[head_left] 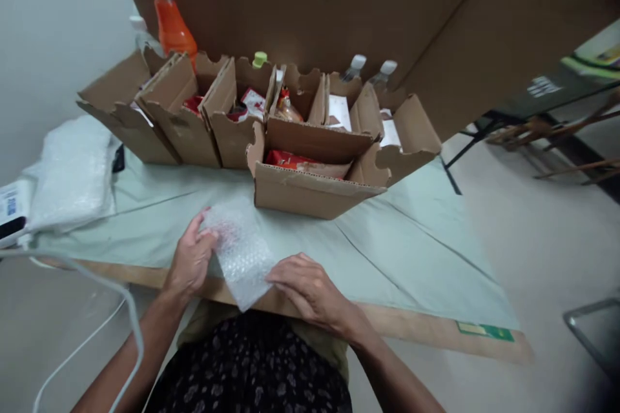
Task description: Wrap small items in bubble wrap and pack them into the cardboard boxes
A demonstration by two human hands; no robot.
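Note:
A clear bubble wrap bag (245, 255) is held between my two hands over the front of the table. My left hand (191, 255) grips its upper left edge, thumb on top. Something faintly reddish shows through the plastic by the left fingertips; I cannot make out what it is. My right hand (307, 287) pinches the lower right edge, fingers together. Just beyond the bag stands an open cardboard box (314, 190) with a red packet (290, 159) inside it.
Behind stands a row of open cardboard boxes (242, 142) holding packets. Bottles, including an orange bottle (173, 26), rise behind them against a large cardboard panel (310, 6). A stack of bubble wrap (72, 171) lies at left. A white cable (130, 310) hangs at the lower left.

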